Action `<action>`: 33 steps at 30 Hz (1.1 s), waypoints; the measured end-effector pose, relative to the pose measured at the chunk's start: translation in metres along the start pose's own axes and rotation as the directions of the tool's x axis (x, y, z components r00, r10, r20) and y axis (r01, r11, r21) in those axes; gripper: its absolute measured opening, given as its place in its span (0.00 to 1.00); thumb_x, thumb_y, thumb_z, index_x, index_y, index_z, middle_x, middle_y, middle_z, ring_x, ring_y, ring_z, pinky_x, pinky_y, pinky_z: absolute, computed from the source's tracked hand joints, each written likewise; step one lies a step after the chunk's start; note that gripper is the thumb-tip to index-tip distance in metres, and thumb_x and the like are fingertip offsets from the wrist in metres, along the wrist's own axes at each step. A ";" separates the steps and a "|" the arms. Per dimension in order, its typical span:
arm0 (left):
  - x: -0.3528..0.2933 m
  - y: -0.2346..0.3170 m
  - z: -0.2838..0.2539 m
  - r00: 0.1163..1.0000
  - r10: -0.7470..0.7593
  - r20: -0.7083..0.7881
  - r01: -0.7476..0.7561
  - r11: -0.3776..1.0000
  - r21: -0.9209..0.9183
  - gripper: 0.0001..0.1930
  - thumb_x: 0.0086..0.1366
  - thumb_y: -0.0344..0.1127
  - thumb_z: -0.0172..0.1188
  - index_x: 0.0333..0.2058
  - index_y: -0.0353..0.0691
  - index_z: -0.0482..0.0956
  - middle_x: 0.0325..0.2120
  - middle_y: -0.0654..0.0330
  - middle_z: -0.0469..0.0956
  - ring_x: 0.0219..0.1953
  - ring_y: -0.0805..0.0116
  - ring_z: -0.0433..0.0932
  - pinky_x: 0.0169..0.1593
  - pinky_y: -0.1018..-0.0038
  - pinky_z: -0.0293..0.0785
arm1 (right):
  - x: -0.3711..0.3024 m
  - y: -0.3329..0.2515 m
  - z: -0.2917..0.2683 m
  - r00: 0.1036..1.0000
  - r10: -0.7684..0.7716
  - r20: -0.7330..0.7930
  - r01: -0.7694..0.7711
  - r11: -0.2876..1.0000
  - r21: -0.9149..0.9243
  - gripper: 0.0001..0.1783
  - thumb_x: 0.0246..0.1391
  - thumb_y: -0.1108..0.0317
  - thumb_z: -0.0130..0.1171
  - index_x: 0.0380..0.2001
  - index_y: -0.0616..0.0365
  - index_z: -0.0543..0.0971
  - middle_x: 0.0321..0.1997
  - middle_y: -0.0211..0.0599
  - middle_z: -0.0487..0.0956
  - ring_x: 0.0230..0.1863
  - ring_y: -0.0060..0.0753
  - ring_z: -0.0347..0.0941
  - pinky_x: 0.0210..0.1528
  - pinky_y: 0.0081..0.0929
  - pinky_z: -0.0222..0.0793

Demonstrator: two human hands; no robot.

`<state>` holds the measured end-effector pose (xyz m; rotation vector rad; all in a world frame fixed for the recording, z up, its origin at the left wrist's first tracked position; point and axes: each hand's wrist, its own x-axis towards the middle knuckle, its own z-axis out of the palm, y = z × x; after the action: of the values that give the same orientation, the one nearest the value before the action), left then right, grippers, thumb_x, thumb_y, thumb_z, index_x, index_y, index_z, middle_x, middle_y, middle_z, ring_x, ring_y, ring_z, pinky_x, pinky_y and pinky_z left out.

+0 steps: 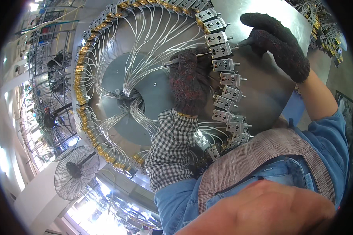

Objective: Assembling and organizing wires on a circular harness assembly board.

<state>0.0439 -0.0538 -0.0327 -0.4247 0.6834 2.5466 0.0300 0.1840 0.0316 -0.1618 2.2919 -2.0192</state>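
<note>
While the left hand (189, 82) clamps a metal rod (170, 63), the right hand (277, 44) grips a dark shaft (242, 43), seemingly steadying it.

the left hand (189, 80), in a dark knitted glove, is closed around a slim metal rod (170, 63) whose tip sticks out over the white wires (128, 84). the right hand (280, 45), gloved alike, grips a dark slim tool (244, 42) pointing at the outer side of the ring of metal blocks (230, 79); contact is hard to tell. the wires run from these blocks to bundles at the middle of a grey disc (117, 72) on the metal worktop (268, 102). a checked sleeve (170, 145) covers the left forearm. two caged fans (77, 168) stand beyond, at left.
</note>
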 end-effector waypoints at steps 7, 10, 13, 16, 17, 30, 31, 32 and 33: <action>0.001 0.000 -0.002 1.000 -0.007 0.027 0.008 0.999 -0.034 0.15 0.68 0.37 0.44 0.49 0.37 0.69 0.44 0.54 0.73 0.28 0.81 0.75 0.25 0.90 0.70 | 0.000 0.001 -0.004 0.995 0.079 0.054 -0.079 0.997 -0.005 0.20 0.58 0.58 0.50 0.49 0.58 0.73 0.24 0.29 0.71 0.24 0.18 0.64 0.27 0.18 0.61; -0.001 0.000 0.003 0.999 -0.035 -0.010 0.033 0.985 -0.171 0.11 0.67 0.33 0.46 0.45 0.37 0.70 0.41 0.54 0.74 0.29 0.80 0.76 0.20 0.92 0.68 | 0.000 0.001 -0.005 0.996 0.092 0.009 -0.092 0.996 0.022 0.20 0.55 0.57 0.53 0.48 0.56 0.74 0.23 0.30 0.72 0.23 0.18 0.64 0.26 0.20 0.62; -0.001 -0.002 0.008 0.993 0.107 -0.057 -0.104 0.993 0.055 0.08 0.66 0.31 0.48 0.42 0.37 0.71 0.39 0.54 0.75 0.28 0.78 0.76 0.18 0.93 0.67 | -0.001 0.000 -0.007 0.976 0.218 0.029 -0.218 0.976 0.012 0.20 0.55 0.57 0.54 0.48 0.57 0.74 0.24 0.31 0.72 0.24 0.19 0.66 0.28 0.20 0.63; 0.000 -0.004 0.009 0.987 0.131 -0.090 -0.121 0.986 0.115 0.08 0.67 0.31 0.47 0.41 0.37 0.71 0.38 0.54 0.75 0.27 0.79 0.75 0.19 0.93 0.68 | -0.004 -0.001 -0.006 0.980 0.195 0.044 -0.198 0.979 0.057 0.20 0.55 0.57 0.54 0.48 0.57 0.74 0.28 0.32 0.73 0.27 0.20 0.68 0.31 0.20 0.65; -0.001 -0.005 0.009 0.987 0.133 -0.092 -0.120 0.984 0.134 0.08 0.67 0.31 0.46 0.41 0.37 0.71 0.38 0.54 0.75 0.26 0.80 0.75 0.20 0.93 0.69 | -0.005 -0.001 -0.005 0.989 0.139 0.051 -0.143 0.986 0.088 0.20 0.55 0.57 0.54 0.47 0.58 0.74 0.30 0.32 0.74 0.29 0.20 0.69 0.33 0.20 0.66; -0.001 -0.003 0.022 0.986 0.135 -0.101 -0.124 0.986 0.110 0.10 0.66 0.32 0.49 0.42 0.34 0.73 0.36 0.49 0.77 0.20 0.83 0.72 0.17 0.93 0.65 | -0.005 0.002 -0.010 0.992 0.116 0.053 -0.115 0.993 -0.031 0.21 0.55 0.61 0.53 0.51 0.56 0.72 0.43 0.33 0.75 0.39 0.24 0.71 0.45 0.24 0.67; -0.001 -0.002 0.022 0.990 0.116 -0.076 -0.110 0.991 0.073 0.10 0.66 0.32 0.49 0.41 0.34 0.73 0.36 0.49 0.77 0.20 0.83 0.72 0.16 0.94 0.64 | -0.005 0.003 -0.009 0.997 0.072 0.041 -0.069 0.995 -0.077 0.22 0.56 0.59 0.51 0.52 0.56 0.71 0.38 0.31 0.74 0.36 0.22 0.68 0.42 0.23 0.65; -0.001 -0.001 0.022 0.994 0.096 -0.051 -0.094 0.995 0.037 0.10 0.65 0.32 0.50 0.41 0.34 0.73 0.35 0.50 0.78 0.19 0.83 0.72 0.16 0.94 0.64 | -0.005 0.004 -0.009 0.999 0.019 0.039 -0.013 0.990 -0.143 0.22 0.58 0.57 0.50 0.52 0.56 0.70 0.33 0.28 0.72 0.34 0.20 0.66 0.39 0.21 0.63; -0.001 0.000 0.023 0.997 0.035 -0.065 -0.038 0.998 -0.044 0.09 0.65 0.33 0.51 0.40 0.34 0.73 0.34 0.50 0.78 0.19 0.84 0.71 0.16 0.94 0.63 | -0.005 0.005 -0.009 0.999 0.026 0.029 -0.022 0.992 -0.122 0.22 0.58 0.57 0.50 0.52 0.56 0.70 0.33 0.28 0.72 0.34 0.20 0.66 0.39 0.21 0.63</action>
<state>0.0407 -0.0421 -0.0137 -0.5164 0.6634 2.5970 0.0331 0.1945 0.0275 -0.1705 2.3872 -1.8527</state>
